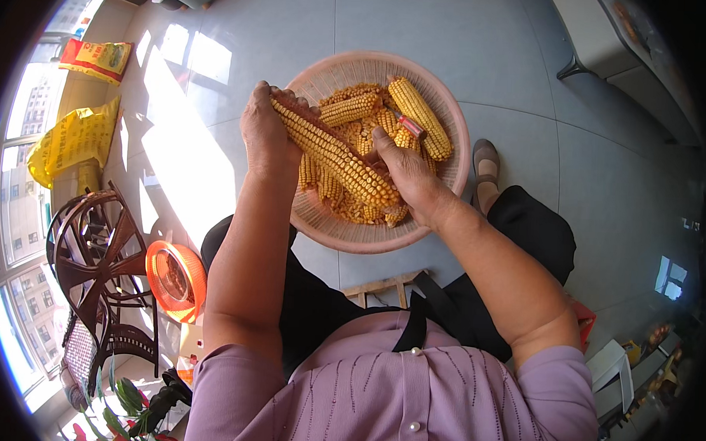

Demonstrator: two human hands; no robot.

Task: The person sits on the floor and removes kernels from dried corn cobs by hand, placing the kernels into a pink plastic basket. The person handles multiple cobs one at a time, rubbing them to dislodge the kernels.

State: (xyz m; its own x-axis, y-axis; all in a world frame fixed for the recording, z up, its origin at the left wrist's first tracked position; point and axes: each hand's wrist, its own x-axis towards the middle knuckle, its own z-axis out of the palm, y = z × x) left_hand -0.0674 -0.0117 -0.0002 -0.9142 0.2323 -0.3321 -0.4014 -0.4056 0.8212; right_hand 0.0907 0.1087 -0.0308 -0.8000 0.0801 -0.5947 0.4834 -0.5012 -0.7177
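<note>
A long ear of dried yellow corn [338,153] slants between my two hands over a round pink plastic basket [372,244]. My left hand [268,133] grips its upper left end, fingers wrapped behind it. At the lower right end, my right hand [410,179] holds the ear with the thumb raised along its side. A reddish, kernel-free strip shows along the ear's upper edge. Inside the basket lie loose kernels [356,212] and several more ears, among them a full ear [421,118] at the right. Beside that one rests a tool with a red handle [411,126], perhaps a screwdriver.
The basket stands on grey floor tiles [507,144], with my shoe [484,161] to its right. Under me is part of a wooden stool [385,287]. On the left are an orange plastic colander [176,281], a brown rattan chair [103,270] and yellow bags [76,141] by the window.
</note>
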